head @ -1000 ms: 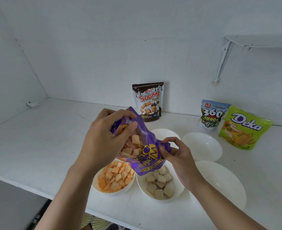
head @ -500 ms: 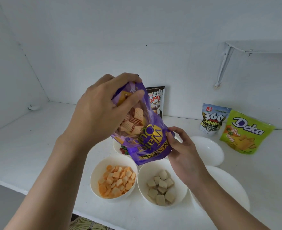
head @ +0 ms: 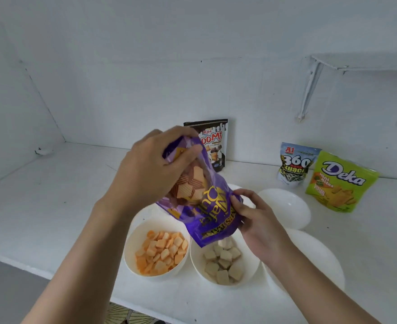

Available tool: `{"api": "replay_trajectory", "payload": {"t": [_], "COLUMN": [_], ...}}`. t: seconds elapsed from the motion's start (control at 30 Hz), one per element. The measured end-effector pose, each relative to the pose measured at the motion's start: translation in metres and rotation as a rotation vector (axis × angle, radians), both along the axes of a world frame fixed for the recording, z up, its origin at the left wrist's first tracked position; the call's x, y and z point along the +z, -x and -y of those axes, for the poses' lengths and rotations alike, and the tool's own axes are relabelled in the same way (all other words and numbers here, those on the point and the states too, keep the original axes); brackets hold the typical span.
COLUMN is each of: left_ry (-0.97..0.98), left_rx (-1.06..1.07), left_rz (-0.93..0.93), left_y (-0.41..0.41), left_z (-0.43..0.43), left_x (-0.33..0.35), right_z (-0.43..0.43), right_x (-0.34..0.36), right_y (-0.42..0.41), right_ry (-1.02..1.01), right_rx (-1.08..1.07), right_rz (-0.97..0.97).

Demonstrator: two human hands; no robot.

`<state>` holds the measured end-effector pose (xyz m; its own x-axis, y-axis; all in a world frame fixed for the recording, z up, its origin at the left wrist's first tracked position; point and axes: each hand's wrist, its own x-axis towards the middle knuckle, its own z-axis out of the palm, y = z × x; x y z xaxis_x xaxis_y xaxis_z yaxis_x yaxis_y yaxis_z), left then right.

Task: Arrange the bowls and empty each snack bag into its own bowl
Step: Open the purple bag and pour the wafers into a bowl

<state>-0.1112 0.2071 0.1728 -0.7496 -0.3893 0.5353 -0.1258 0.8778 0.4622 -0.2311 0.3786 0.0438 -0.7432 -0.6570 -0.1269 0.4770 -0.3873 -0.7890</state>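
Purple wafer bag [head: 206, 206] upended, mouth hanging over the 11 o'clock rim of the beige-squares bowl [head: 249, 270], likely staged for a pour; that bowl's already loaded, so target unclear. Left hand [head: 150, 174] grip clamped round the raised bottom end; right hand [head: 256, 220] grip pinches the bag's edge near the mouth, steering. Empty bowl [head: 284, 206] at 2 o'clock.
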Motion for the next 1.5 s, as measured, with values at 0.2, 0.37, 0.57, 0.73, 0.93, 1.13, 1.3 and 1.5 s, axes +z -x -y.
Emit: {"api": "replay_trajectory", "payload": {"t": [0.2,0.37,0.57,0.73,0.93,1.13,1.3,1.5], "left_ry": [0.045,0.018,-0.006,-0.007,0.044,0.060,0.059,0.060], "left_rx": [-0.012,0.002,-0.026,-0.074,-0.112,-0.243,-0.373,-0.412], "left_rz": [-0.097,0.020,0.062,0.066,-0.008,0.123,0.253,0.085], "left_y": [-0.008,-0.004,0.000,0.002,0.002,0.005,0.013,0.016], "left_z": [-0.003,-0.005,0.000,0.005,0.009,0.006,0.003,0.004], "left_x": [0.026,0.002,-0.020,-0.014,0.022,0.030,0.007,-0.007], "right_z": [-0.001,-0.001,-0.002,-0.004,-0.004,-0.009,-0.008,0.001], "right_x": [0.021,0.004,-0.022,-0.018,0.004,0.032,0.032,0.029], "right_y": [0.000,-0.003,-0.002,0.002,0.002,0.007,0.008,0.012], "right_ry": [0.083,-0.090,-0.339,-0.342,-0.277,-0.224,-0.202,-0.287], "right_rx": [0.017,-0.038,-0.047,-0.054,-0.124,-0.102,0.084,0.045], "right_rz": [-0.087,-0.136,-0.165,-0.187,-0.302,-0.702,-0.880,-0.950]}}
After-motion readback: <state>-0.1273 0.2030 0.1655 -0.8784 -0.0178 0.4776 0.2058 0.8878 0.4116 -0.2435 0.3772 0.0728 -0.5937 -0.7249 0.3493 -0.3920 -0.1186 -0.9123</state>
